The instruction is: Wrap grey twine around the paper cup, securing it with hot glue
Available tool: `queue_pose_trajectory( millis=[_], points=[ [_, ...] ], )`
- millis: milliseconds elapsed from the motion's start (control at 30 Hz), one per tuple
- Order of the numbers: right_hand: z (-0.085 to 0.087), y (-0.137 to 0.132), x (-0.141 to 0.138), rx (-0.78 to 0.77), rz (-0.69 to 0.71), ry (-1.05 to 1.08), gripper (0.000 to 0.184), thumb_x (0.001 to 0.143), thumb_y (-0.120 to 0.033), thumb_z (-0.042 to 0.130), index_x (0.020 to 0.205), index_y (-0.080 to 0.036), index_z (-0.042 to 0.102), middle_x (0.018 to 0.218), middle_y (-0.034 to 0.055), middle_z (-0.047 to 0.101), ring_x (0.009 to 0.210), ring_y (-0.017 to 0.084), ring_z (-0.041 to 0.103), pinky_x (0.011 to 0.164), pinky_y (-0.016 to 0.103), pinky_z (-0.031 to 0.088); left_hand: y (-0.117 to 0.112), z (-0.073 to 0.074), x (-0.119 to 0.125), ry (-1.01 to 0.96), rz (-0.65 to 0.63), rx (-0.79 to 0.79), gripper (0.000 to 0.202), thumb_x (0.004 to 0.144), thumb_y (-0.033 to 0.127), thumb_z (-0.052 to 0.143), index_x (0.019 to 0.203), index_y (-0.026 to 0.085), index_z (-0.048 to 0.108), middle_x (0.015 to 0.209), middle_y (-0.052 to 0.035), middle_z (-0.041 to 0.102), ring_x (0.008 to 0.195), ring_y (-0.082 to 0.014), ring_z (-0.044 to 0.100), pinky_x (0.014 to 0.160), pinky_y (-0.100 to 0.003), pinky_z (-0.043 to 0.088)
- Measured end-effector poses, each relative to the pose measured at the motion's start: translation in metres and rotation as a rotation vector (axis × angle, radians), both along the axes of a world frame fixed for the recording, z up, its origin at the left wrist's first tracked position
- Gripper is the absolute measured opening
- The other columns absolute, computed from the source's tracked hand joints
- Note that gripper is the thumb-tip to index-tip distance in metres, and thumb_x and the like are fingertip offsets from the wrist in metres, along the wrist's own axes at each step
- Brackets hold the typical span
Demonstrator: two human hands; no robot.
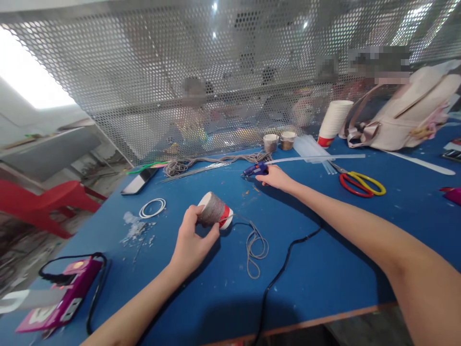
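My left hand (190,240) grips a paper cup (215,210) lying on its side, partly wrapped in grey cord; its red band and white rim show. A loose tail of the grey cord (256,247) curls on the blue table (324,269) beside it. My right hand (275,177) reaches far forward and closes on a blue glue gun (255,169) with a long clear glue stick (317,158) poking out of its back. The gun's black cable (281,274) runs back toward the near edge.
Red and yellow scissors (360,183), a stack of paper cups (334,122), two wrapped cups (279,141), a beige bag (406,115), a cord bundle (201,164), a phone (139,181), a white ring (152,207) and a pink power strip (63,300). A perforated metal screen (180,72) stands behind, people beyond it.
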State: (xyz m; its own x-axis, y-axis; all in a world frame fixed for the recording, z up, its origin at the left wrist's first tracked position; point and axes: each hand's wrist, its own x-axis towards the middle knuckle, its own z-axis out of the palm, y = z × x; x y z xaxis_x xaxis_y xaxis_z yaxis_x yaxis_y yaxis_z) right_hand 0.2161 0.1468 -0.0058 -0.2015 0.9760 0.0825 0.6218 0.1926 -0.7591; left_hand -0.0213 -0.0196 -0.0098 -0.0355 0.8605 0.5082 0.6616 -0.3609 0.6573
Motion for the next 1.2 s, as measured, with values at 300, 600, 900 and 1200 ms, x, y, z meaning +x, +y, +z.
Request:
queue_pose_trajectory(
  millis=[300,600,900,1200],
  points=[
    [0.01,-0.058,-0.015,-0.007,0.228,0.18,0.027,0.082,-0.039,0.051,0.076,-0.016,0.064,0.048,-0.0016,0.057,0.049,0.013,0.055,0.053,0.024,0.043,0.014,0.003,-0.004,-0.113,0.055,-0.11,0.024,0.074,0.027,0.056,0.096,0.018,0.053,0.084,-0.0016,0.059,0.072,-0.0149,0.055,0.067,-0.029,0.045],
    [-0.013,-0.061,-0.042,0.038,0.357,0.228,0.038,0.081,-0.05,0.048,0.073,-0.016,0.063,0.046,-0.0029,0.052,0.049,0.014,0.051,0.053,0.025,0.04,0.031,-0.002,-0.006,-0.177,0.071,-0.161,0.028,0.069,0.024,0.055,0.096,0.018,0.053,0.083,-0.0013,0.062,0.077,-0.0172,0.059,0.072,-0.03,0.046],
    [-0.02,-0.084,-0.037,0.061,0.404,0.277,0.041,0.081,-0.054,0.05,0.069,-0.016,0.06,0.047,-0.003,0.049,0.047,0.012,0.048,0.052,0.025,0.038,0.037,-0.006,-0.013,-0.174,0.089,-0.124,0.029,0.068,0.025,0.057,0.096,0.017,0.054,0.082,-0.0013,0.062,0.074,-0.0166,0.058,0.07,-0.03,0.046],
    [-0.031,-0.086,-0.042,0.183,0.382,0.335,0.033,0.078,-0.047,0.055,0.07,-0.016,0.057,0.06,-0.0006,0.054,0.054,0.012,0.045,0.052,0.025,0.038,0.034,-0.008,-0.01,-0.118,0.138,-0.08,0.025,0.07,0.021,0.057,0.094,0.017,0.053,0.079,-0.0002,0.06,0.07,-0.0149,0.055,0.066,-0.028,0.044]
  ],
)
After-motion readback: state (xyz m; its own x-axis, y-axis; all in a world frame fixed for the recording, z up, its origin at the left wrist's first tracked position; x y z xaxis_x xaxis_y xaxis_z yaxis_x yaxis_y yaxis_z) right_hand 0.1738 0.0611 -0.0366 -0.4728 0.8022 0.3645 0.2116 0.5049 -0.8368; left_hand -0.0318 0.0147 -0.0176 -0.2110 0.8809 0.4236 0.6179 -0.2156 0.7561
